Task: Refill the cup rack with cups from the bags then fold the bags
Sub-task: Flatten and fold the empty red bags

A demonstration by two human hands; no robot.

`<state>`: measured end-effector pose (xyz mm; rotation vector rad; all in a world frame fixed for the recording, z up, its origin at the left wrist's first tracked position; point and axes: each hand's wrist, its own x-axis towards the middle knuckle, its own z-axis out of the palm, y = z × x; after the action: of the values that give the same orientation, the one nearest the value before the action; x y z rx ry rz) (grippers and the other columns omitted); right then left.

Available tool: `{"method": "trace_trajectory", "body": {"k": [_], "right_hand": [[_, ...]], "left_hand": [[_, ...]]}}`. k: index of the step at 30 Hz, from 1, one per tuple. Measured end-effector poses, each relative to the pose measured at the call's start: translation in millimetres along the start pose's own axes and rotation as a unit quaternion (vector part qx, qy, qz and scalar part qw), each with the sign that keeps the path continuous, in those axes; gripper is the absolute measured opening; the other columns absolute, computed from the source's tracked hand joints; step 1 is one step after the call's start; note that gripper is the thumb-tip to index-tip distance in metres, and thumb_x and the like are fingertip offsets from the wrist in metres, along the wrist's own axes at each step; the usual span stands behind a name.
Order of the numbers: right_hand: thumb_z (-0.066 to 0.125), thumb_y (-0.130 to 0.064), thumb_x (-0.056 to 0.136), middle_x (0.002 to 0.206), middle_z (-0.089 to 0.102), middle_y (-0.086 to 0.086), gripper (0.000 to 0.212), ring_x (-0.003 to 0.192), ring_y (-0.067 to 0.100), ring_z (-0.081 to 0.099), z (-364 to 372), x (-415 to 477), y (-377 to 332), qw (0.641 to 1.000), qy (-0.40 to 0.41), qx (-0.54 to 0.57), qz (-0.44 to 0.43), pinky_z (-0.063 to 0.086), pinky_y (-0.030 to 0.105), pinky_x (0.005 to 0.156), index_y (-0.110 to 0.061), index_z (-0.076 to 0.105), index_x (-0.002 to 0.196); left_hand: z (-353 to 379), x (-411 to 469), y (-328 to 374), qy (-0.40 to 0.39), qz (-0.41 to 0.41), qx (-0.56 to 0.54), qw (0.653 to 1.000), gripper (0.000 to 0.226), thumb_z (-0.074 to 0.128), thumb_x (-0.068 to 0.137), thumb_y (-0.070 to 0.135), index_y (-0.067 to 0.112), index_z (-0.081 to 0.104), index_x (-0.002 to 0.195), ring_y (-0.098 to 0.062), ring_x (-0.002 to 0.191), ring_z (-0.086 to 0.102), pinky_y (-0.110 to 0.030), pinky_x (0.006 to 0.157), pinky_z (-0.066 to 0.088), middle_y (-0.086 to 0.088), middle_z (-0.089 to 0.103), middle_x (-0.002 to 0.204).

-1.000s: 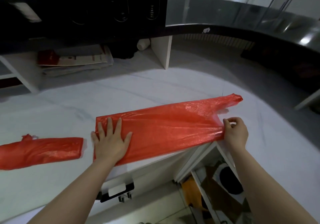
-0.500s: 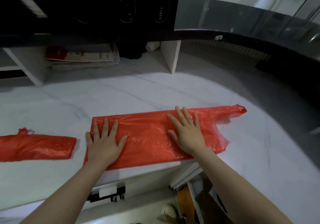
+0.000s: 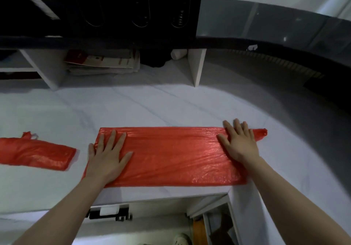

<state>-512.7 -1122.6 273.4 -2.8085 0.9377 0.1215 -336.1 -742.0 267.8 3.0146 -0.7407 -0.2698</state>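
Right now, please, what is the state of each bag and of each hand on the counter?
spread red bag: laid out flat along the front edge of the counter, held down at both ends.
folded red bag: folded into a narrower strip, lying apart to the left, untouched.
left hand: fingers straight, pressing on the bag's left end.
right hand: fingers straight, pressing on the bag's right end, near the handle.

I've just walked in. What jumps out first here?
A long red bag lies flat near the edge of the white counter. The left hand and right hand press on its two ends. A second red bag, already folded, lies to the left.
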Motion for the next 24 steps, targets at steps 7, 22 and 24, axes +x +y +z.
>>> {"method": "trace_trajectory", "body": {"k": [7, 22, 24], "right_hand": [[0.034, -0.053, 0.094, 0.160, 0.005, 0.012, 0.069, 0.147, 0.030, -0.002, -22.2, 2.3, -54.9, 0.991, 0.111, -0.041, -0.057, 0.004, 0.051, 0.117, -0.020, 0.015, 0.151], [0.013, -0.071, 0.085, 0.160, -0.005, -0.006, 0.071, 0.147, 0.020, -0.010, 19.3, -21.5, -75.2, 0.996, -0.002, -0.001, -0.085, -0.007, 0.050, 0.115, -0.042, 0.003, 0.149], [0.012, -0.072, 0.084, 0.160, -0.004, -0.005, 0.072, 0.147, 0.020, -0.009, 13.4, -17.1, -57.0, 0.998, 0.002, 0.007, -0.058, -0.005, 0.050, 0.117, -0.041, 0.005, 0.149]], "left_hand": [[1.5, 5.0, 19.2, 0.015, -0.037, -0.011, 0.999, 0.077, -0.001, 0.081, 0.075, 0.040, -0.004, 0.149, -0.029, 0.145, -0.009, -0.053, 0.115, -0.003, 0.002, -0.007, 0.160], [3.3, 2.2, 41.1, 0.028, -0.043, -0.027, 0.998, 0.069, 0.015, 0.088, 0.068, 0.039, 0.000, 0.149, -0.031, 0.145, -0.007, -0.055, 0.115, -0.001, 0.000, -0.002, 0.160], [3.4, 4.1, 41.7, 0.022, -0.045, -0.032, 0.998, 0.070, 0.013, 0.087, 0.069, 0.039, 0.000, 0.149, -0.030, 0.145, -0.007, -0.055, 0.114, -0.002, 0.000, -0.003, 0.160]]}}
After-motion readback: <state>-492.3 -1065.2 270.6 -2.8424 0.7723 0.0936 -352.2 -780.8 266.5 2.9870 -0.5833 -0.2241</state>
